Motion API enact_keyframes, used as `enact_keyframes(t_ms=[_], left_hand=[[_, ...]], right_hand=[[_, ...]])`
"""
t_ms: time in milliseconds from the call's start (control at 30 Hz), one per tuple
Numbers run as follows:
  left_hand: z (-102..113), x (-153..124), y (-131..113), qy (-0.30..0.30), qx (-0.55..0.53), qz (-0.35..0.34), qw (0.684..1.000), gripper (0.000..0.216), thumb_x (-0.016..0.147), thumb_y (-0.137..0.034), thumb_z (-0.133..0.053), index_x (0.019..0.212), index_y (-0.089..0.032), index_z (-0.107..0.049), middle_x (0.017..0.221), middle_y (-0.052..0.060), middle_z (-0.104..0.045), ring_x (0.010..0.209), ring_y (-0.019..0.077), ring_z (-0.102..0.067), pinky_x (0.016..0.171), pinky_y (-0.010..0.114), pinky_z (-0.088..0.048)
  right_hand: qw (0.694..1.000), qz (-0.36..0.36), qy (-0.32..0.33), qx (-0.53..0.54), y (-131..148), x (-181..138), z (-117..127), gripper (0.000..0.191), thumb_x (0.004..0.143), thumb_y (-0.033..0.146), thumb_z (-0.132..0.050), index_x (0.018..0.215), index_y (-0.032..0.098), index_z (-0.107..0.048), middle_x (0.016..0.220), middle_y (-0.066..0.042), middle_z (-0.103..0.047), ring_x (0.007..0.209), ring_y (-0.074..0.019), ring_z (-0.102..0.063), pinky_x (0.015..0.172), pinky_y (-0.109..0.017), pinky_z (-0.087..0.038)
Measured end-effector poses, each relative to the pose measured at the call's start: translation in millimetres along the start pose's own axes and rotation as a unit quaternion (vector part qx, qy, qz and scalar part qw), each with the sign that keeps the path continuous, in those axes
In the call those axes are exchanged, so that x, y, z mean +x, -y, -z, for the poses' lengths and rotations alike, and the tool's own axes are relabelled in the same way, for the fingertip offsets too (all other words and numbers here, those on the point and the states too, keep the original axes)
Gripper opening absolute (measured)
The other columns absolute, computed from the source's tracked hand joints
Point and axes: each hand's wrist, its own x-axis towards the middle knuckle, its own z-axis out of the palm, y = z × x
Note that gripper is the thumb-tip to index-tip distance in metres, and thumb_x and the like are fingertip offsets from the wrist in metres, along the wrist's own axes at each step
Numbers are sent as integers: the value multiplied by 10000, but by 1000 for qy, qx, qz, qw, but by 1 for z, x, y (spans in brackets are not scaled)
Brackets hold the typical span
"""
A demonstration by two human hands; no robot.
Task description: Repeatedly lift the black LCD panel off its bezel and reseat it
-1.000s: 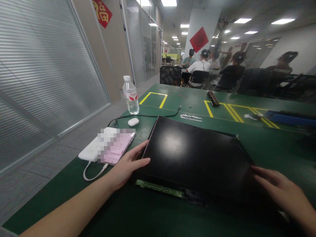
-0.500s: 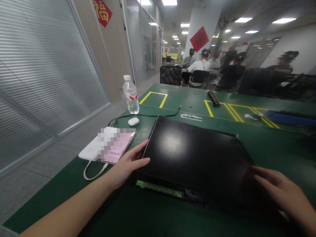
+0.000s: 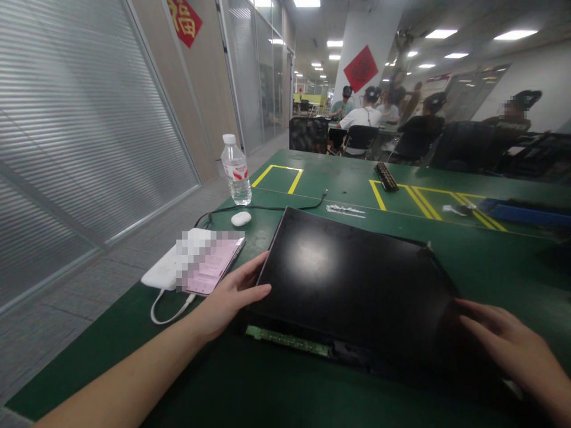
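A glossy black display panel (image 3: 357,285) lies in front of me, with a narrow green circuit board (image 3: 288,341) along its near edge. My left hand (image 3: 229,300) is closed on the panel's left edge, thumb on top and fingers partly hidden under the side. At the right edge my right hand (image 3: 502,336) grips the panel with its fingertips, which are partly lost in shadow. What lies beneath the panel is hidden.
Left of the panel are a phone (image 3: 214,261), a white power bank (image 3: 173,267) with a cable, a white earbud case (image 3: 241,219) and a water bottle (image 3: 236,172). A black cable (image 3: 267,208) runs behind. Farther back lie a dark ridged strip (image 3: 386,176) and a blue object (image 3: 521,211).
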Motion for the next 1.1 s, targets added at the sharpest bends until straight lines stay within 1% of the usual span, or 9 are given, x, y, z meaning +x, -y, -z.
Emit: enact_keyframes(t_ms=[133,300,433,533,633,700,867,1000,1100], left_hand=[[1,0,1,2,4,-7,1000,888,719,-377,-1022,1538,-281,-691,1680,96,-624,1601,415,-484,1289,482,-439],[-1,1,1,7,9,-22,1000,786,732,-379,-1012,1470,-302,-752,1665,79,-643,1605,421,-477,1301,484,-420],[-1,0,-1,7,10,-13,1000,846,747,-373,-1002,1533,-282,-700,1661,103,-644,1585,428,-503,1278,499,-447],[0,-1,-1,8,14,-16,1000,846,765,-366,-991,1547,-269,-686,1683,114,-618,1588,427,-499,1288,513,-430],[0,0,1,13,14,-27,999,801,767,-374,-992,1512,-275,-717,1690,101,-613,1591,417,-497,1293,496,-419],[1,0,2,19,8,-27,999,808,759,-385,-1001,1509,-278,-719,1669,97,-637,1573,410,-522,1267,475,-450],[1,0,3,32,-17,-9,999,883,764,-368,-1011,1568,-266,-660,1447,127,-804,1374,391,-717,1074,428,-583],[0,-2,1,41,-39,-1,998,900,772,-341,-1013,1583,-234,-636,1253,122,-883,1176,355,-822,991,410,-606],[-2,-2,0,48,-52,4,998,955,752,-333,-1030,1598,-202,-608,1198,121,-897,1121,337,-839,969,392,-607]], right_hand=[[1000,5,-4,-5,-1,0,-1,671,610,703,-586,1052,278,-858,993,-103,-781,866,-376,-739,753,-499,-557],[1000,7,-3,-8,0,1,0,688,609,717,-578,1051,272,-863,975,-95,-781,826,-357,-736,739,-491,-560],[1000,5,-7,0,2,1,0,625,598,689,-594,991,283,-863,943,-89,-786,808,-354,-744,721,-483,-556],[1000,18,-22,8,3,0,0,574,609,677,-606,958,300,-862,912,-79,-785,786,-350,-736,699,-478,-548],[1000,19,-19,6,2,-1,-1,605,608,681,-602,985,287,-863,900,-88,-775,774,-356,-726,709,-492,-550],[1000,11,-11,0,1,-1,-1,660,606,695,-591,1030,268,-862,926,-102,-774,781,-363,-725,723,-505,-555],[1000,7,-2,-3,-4,2,-2,722,604,728,-582,1086,265,-857,1024,-109,-783,857,-375,-740,755,-509,-561],[1000,4,-4,-15,-4,2,-3,720,612,722,-575,1095,269,-857,1041,-106,-782,882,-371,-747,795,-505,-562],[1000,7,-4,-21,-1,2,-2,706,620,716,-561,1079,270,-859,1004,-104,-777,833,-360,-736,777,-510,-560]])
